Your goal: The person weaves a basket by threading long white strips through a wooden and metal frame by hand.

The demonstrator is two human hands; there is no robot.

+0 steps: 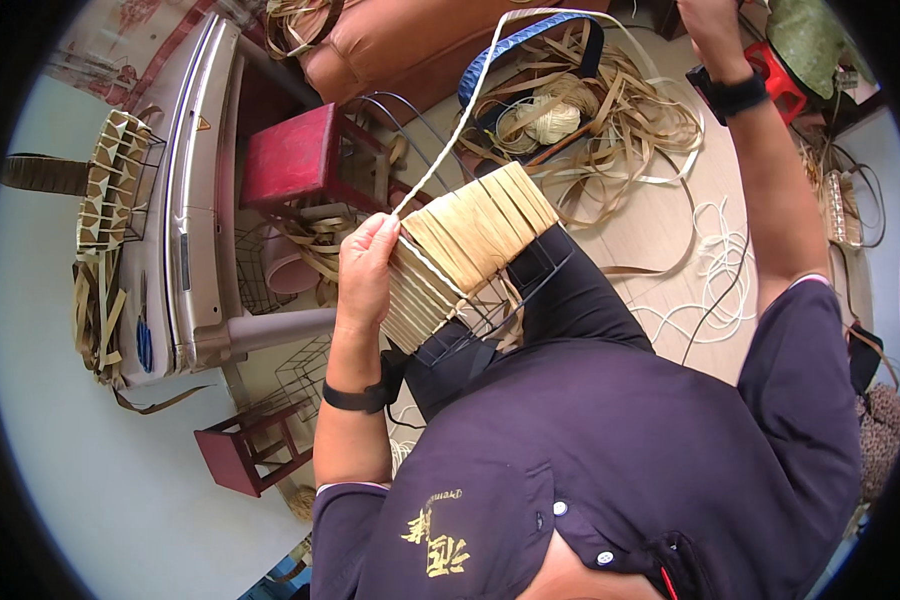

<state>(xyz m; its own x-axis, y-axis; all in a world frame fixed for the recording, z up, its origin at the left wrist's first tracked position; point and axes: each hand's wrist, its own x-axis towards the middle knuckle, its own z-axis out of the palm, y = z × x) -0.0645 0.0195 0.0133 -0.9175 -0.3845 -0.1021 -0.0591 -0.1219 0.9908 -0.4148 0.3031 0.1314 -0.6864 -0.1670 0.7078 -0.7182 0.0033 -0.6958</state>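
My left hand (366, 268) pinches a twisted white cord (462, 125) between thumb and fingers at the left edge of a wire-frame basket (490, 315). The basket rests tilted on my lap. Tan flat strips (480, 222) wrap closely around part of its frame, and white cord runs in rows along the left part. From the left hand the cord rises to the top of the view, then arcs over to the right. My right hand (712, 35) is raised at the upper right. Its fingers are partly cut off, so whatever it holds is hidden.
A blue-rimmed basket (530, 60) holds tan strips and a ball of cream cord (553, 118). Loose white cord (715, 285) lies on the floor at right. Red stools (288, 160) and a table (195, 200) with blue scissors (144, 340) stand left. A brown sofa (400, 50) is behind.
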